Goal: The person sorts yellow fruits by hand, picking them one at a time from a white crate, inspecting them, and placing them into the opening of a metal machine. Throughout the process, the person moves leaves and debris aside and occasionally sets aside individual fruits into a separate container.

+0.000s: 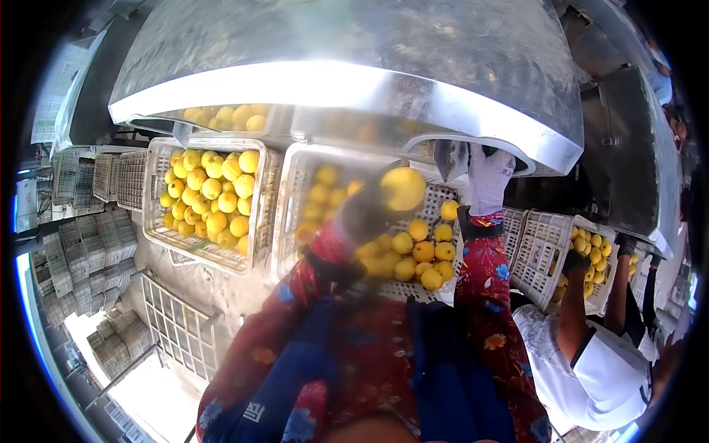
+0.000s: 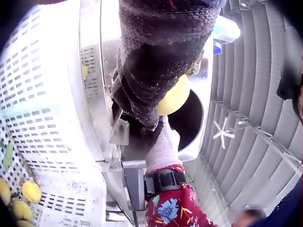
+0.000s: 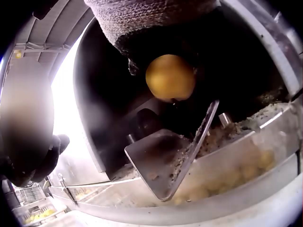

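My left hand (image 1: 363,210), in a dark, soiled glove, grips a round yellow fruit (image 1: 403,189) above a white crate (image 1: 284,214) of similar fruit. In the left wrist view the left hand (image 2: 161,56) has its fingers bent about that fruit (image 2: 176,97), in front of a metal machine's opening (image 2: 191,123). My right hand (image 1: 490,181), in a pale glove with darkened fingers, reaches into this opening. The right wrist view shows a yellow fruit (image 3: 170,78) at the right hand's (image 3: 151,21) fingertips, over a bent metal plate (image 3: 163,161); the head view hides those fingers.
The machine's broad steel top (image 1: 347,37) spans the far side. Another full crate of yellow fruit (image 1: 210,184) stands at left. At right, a person in a white shirt (image 1: 583,362) reaches into a further crate. Stacked crates (image 1: 88,251) and a metal rack (image 1: 177,317) lie farther left.
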`<state>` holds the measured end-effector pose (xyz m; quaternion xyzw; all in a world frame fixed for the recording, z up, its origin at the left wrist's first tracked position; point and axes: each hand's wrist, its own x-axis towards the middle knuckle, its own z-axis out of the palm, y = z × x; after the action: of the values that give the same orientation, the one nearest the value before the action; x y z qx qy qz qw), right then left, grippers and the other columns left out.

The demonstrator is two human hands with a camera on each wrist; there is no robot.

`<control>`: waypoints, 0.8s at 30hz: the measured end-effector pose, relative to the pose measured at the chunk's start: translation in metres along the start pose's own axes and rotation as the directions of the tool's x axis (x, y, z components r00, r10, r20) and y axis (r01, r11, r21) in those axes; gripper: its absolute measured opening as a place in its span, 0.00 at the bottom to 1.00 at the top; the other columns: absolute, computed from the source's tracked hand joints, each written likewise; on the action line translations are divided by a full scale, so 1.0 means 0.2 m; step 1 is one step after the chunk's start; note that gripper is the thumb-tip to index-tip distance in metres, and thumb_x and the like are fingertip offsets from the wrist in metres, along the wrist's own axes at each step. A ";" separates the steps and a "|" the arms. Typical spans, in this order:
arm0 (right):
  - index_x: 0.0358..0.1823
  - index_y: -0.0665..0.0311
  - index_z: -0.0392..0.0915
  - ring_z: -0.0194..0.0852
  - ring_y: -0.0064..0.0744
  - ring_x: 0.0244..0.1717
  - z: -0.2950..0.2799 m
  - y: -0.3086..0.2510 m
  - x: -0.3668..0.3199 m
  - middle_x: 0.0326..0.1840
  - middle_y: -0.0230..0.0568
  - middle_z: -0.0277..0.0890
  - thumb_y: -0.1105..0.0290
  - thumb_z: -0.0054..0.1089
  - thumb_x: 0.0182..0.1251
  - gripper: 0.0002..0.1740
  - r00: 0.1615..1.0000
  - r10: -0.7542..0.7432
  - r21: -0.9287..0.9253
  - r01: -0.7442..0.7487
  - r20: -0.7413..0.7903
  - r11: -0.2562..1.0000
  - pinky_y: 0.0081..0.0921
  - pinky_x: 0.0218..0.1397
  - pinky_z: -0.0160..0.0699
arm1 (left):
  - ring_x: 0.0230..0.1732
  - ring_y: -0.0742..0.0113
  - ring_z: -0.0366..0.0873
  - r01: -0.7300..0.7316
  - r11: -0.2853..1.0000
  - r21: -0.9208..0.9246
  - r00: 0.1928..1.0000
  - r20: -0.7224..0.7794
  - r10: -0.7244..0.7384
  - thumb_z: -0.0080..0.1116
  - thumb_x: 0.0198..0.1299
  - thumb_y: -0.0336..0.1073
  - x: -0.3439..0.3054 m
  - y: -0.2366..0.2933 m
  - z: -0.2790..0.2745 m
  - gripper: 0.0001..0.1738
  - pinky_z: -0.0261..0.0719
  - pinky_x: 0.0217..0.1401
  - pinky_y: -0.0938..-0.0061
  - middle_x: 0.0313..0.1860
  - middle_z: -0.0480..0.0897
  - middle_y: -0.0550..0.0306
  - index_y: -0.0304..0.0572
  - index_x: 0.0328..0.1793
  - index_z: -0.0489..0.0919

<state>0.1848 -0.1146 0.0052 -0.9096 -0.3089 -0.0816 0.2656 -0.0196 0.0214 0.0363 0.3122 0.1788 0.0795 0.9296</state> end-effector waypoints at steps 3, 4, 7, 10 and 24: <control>0.62 0.72 0.70 0.77 0.55 0.57 -0.16 -0.10 -0.17 0.57 0.57 0.77 0.68 0.75 0.55 0.34 0.999 -0.020 0.376 0.028 -0.025 0.926 0.42 0.61 0.75 | 0.60 0.53 0.78 -0.105 0.934 0.341 0.993 -0.007 0.115 0.70 0.57 0.32 0.07 -0.09 -0.06 0.38 0.84 0.58 0.66 0.66 0.72 0.41 0.38 0.73 0.66; 0.65 0.71 0.68 0.76 0.55 0.59 -0.20 -0.13 -0.25 0.60 0.57 0.75 0.69 0.77 0.53 0.38 0.996 -0.081 0.470 0.091 -0.041 0.878 0.43 0.64 0.74 | 0.60 0.54 0.77 -0.177 0.824 0.537 0.982 0.044 0.182 0.70 0.57 0.32 0.09 -0.13 -0.10 0.37 0.84 0.58 0.65 0.65 0.72 0.41 0.38 0.72 0.66; 0.71 0.69 0.62 0.66 0.56 0.68 -0.15 -0.23 -0.40 0.68 0.57 0.68 0.68 0.78 0.50 0.47 0.969 -0.245 0.466 0.205 0.026 0.861 0.45 0.70 0.67 | 0.56 0.59 0.77 -0.234 0.671 0.703 0.968 0.101 0.231 0.69 0.58 0.32 0.12 -0.21 -0.14 0.35 0.84 0.53 0.66 0.59 0.72 0.44 0.36 0.69 0.65; 0.73 0.68 0.60 0.63 0.56 0.71 -0.12 -0.27 -0.44 0.71 0.56 0.65 0.67 0.78 0.49 0.50 0.991 -0.120 0.489 0.077 0.059 0.869 0.47 0.72 0.64 | 0.46 0.68 0.78 -0.071 0.899 0.433 0.991 -0.074 0.114 0.68 0.60 0.33 0.16 -0.16 0.00 0.32 0.83 0.46 0.71 0.50 0.75 0.51 0.36 0.66 0.65; 0.59 0.72 0.70 0.76 0.65 0.51 0.08 -0.21 0.00 0.51 0.63 0.73 0.53 0.76 0.53 0.40 0.979 0.161 -0.018 -0.165 -0.123 0.986 0.49 0.53 0.77 | 0.48 0.72 0.79 0.081 0.753 0.653 0.977 -0.201 0.069 0.60 0.68 0.34 0.17 -0.22 -0.34 0.21 0.80 0.51 0.76 0.51 0.82 0.56 0.38 0.64 0.73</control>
<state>0.1602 -0.0780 0.0095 -0.9289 -0.2155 -0.1189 0.2768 -0.0129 0.0328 -0.0493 0.6080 0.2946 0.0416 0.7361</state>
